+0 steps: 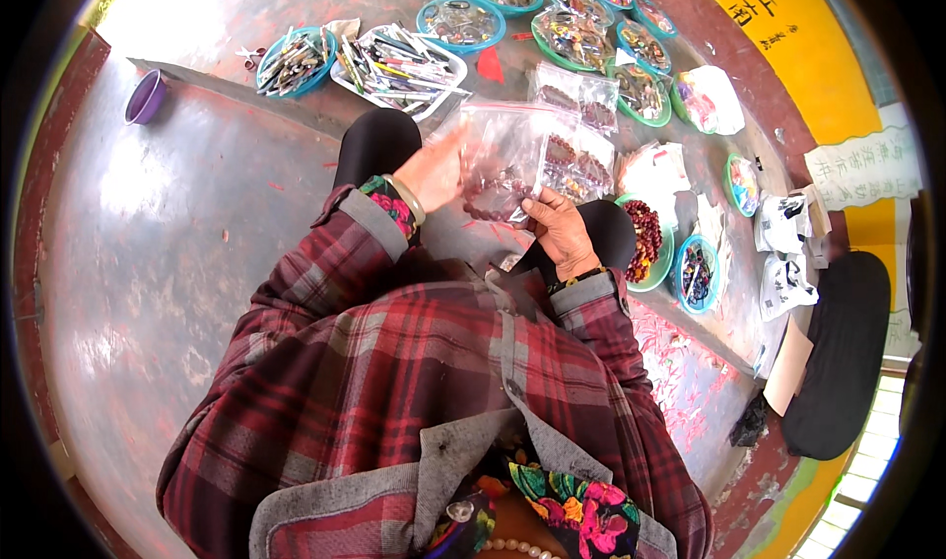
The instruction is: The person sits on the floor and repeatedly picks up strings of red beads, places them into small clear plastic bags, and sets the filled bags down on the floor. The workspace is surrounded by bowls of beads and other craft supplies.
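Observation:
Between my hands, above my knees, is a clear plastic zip bag (505, 135) with a dark red bead bracelet (483, 207) showing at its lower part. My right hand (562, 232) pinches the bag's lower right edge between thumb and fingers. At the bag's left side is my left hand (431, 176), its fingers blurred and partly covered by the plastic, so their grip is unclear. Just beyond my right hand lie bagged dark red bead strings (579, 160), with more bagged beads (576, 98) behind them.
A white basket (459, 67) and a blue basket (329, 78) hold pens. Bowls of small goods, including a blue bowl (501, 27), stand at the back. To the right are a green bowl (662, 263) of red beads and a black cushion-like object (838, 362). A purple bowl (145, 98) sits far left.

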{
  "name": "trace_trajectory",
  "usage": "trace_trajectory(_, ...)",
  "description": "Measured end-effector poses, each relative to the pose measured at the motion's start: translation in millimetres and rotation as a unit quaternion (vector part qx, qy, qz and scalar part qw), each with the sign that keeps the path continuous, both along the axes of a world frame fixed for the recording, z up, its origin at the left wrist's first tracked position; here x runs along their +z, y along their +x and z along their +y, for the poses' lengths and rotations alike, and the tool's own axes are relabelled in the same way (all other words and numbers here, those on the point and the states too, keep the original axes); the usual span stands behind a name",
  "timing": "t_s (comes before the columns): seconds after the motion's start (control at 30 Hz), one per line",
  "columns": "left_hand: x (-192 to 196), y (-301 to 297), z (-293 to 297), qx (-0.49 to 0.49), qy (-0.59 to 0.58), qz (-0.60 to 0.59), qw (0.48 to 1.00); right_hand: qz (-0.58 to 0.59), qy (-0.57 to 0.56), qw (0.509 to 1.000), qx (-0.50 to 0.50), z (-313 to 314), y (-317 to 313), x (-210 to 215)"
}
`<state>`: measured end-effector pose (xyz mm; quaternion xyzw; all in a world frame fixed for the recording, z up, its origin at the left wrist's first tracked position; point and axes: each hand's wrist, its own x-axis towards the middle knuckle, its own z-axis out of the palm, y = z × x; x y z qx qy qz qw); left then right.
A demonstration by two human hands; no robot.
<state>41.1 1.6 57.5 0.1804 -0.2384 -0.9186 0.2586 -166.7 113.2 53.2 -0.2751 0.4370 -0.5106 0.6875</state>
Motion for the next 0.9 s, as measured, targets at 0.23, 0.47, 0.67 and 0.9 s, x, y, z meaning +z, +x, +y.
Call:
trace_trajectory(0.23,-10.5,-12.6,18.8,-0.072,-0.03,-0.058,0.995,-0.038,0.005,0.996,-0.08,-3.0,-6.6,-6.6)
trace_trajectory(0.47,-27.6,-15.4,13.6,-0.036,-0.061,-0.065,0.995,-0.04,0.002,0.994,-0.098,-3.2,3.5,5.8)
trace_trajectory(0.67,-25.4,-14.8,17.0,-0.093,-0.085,-0.088,0.988,0.014,0.009,0.989,-0.147,-2.9,-4.2,-17.2)
trace_trajectory(0.9,-21.6,-17.7,21.8,-0.081,-0.073,-0.086,0.99,0.064,-0.08,0.972,-0.213,-2.7,1.9,-10.8)
